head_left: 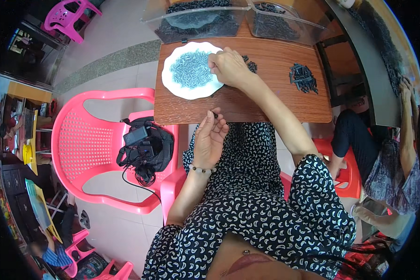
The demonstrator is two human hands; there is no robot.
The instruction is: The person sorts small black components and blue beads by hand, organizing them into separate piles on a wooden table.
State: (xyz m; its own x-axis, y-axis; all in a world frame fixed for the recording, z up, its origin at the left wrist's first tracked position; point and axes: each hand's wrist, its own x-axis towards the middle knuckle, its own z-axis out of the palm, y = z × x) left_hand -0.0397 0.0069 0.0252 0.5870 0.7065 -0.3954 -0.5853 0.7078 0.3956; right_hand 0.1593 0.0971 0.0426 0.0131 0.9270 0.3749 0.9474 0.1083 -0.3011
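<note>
My right hand (228, 67) reaches across the brown table (266, 102) to the right edge of a white plate (175, 86) heaped with small grey screws (190, 69); its fingertips touch the screws, fingers bent over them. Beside that hand lies a small dark heap of black parts (250, 64). My left hand (210, 137) hovers at the table's near edge, pinching a small black part (214, 114) between thumb and fingers. A second pile of black parts (303, 78) lies at the right of the table.
Two clear plastic bins (196, 18) (280, 21) of dark parts stand at the table's far edge. A pink plastic chair (88, 144) on my left carries a black bag with cables (144, 147). Another person (382, 158) sits at the right.
</note>
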